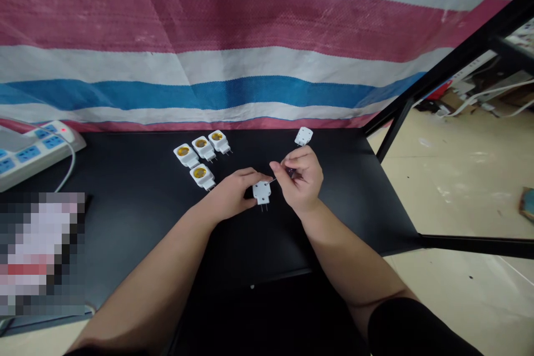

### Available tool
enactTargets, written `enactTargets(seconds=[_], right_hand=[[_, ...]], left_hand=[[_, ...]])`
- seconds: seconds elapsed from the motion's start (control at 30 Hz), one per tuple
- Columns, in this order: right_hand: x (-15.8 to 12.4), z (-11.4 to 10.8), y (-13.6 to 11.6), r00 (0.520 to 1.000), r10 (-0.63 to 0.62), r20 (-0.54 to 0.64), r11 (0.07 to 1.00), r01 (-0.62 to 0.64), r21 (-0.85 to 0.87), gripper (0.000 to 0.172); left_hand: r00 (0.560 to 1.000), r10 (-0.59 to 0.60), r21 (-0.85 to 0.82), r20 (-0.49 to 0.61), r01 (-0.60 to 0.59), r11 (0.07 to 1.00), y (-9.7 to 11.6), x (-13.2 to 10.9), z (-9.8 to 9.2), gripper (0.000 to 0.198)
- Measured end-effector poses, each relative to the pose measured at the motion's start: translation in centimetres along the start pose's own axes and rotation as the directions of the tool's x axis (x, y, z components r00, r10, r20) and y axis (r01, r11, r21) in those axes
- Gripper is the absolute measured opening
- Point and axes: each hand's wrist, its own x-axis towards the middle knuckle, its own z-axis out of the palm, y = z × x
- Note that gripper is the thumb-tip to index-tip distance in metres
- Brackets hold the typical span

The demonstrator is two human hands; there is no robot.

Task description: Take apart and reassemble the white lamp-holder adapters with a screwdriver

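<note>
My left hand (234, 193) pinches a white two-pin plug-in lamp socket (262, 191) by its edges, thumb below and fingers above. Its back, dotted with screw holes, faces up, and the pins point towards me. In the curled fingers of my right hand (304, 181) is a screwdriver (291, 172) with a dark handle. The thin shaft reaches left to the socket's upper right corner; whether the tip sits in a hole I cannot tell. Beyond that hand lies another white plug piece (303, 136), its holed side up.
Several white lamp sockets (203, 148) with round gold centres lie left of my hands on the black table (250, 256). A power strip (37, 150) and a blurred-out object (33, 250) are at the left. Striped sheeting (233, 22) hangs behind; a black frame (417, 100) borders the right.
</note>
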Motion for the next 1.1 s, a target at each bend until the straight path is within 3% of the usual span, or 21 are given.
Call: enactTargets(seconds=[0.1,0.37,0.53,0.6,0.67,0.77,0.87,1.03,1.1], right_hand=[[0.1,-0.2,-0.1,0.998,-0.009,0.060,0.998,0.006,0.065,0.014],[1.2,-0.4,-1.2,0.993,-0.012,0.121,0.996,0.001,0.086,0.025],[1.4,-0.8,-1.7,0.965,0.085,0.250,0.973,-0.134,0.189,0.024],[1.2,-0.6,-1.9,0.917,0.182,0.354,0.908,-0.295,0.298,0.026],[0.9,-0.1,-2.0,0.868,0.284,0.408,0.763,-0.462,0.451,0.029],[0.6,0.8,-1.8,0.846,0.355,0.397,0.539,-0.532,0.653,0.017],[0.7,1.0,-1.3,0.838,0.375,0.395,0.504,-0.542,0.672,0.024],[1.6,0.3,-1.2,0.726,0.446,0.524,0.463,-0.688,0.559,0.030],[1.7,0.5,-1.5,0.716,0.472,0.514,0.419,-0.695,0.584,0.032]], left_hand=[[1.000,0.000,0.012,-0.006,0.000,1.000,0.1,0.0,0.0,0.070],[1.000,-0.004,0.020,0.004,0.004,1.000,0.0,0.0,-0.1,0.070],[1.000,0.002,0.017,0.008,-0.002,1.000,-0.2,0.0,-0.1,0.073],[1.000,0.009,0.023,0.009,-0.009,1.000,-0.2,0.0,-0.1,0.074],[1.000,0.010,0.039,0.011,-0.010,0.999,-0.2,0.0,-0.1,0.072],[1.000,0.005,0.048,0.010,-0.005,0.999,-0.1,0.0,-0.1,0.070],[1.000,0.009,0.031,0.004,-0.009,0.999,0.1,0.0,-0.1,0.073],[1.000,0.000,0.040,0.009,-0.001,0.999,0.1,0.1,-0.1,0.073],[1.000,0.001,0.038,0.008,-0.001,0.999,0.1,0.1,0.0,0.073]])
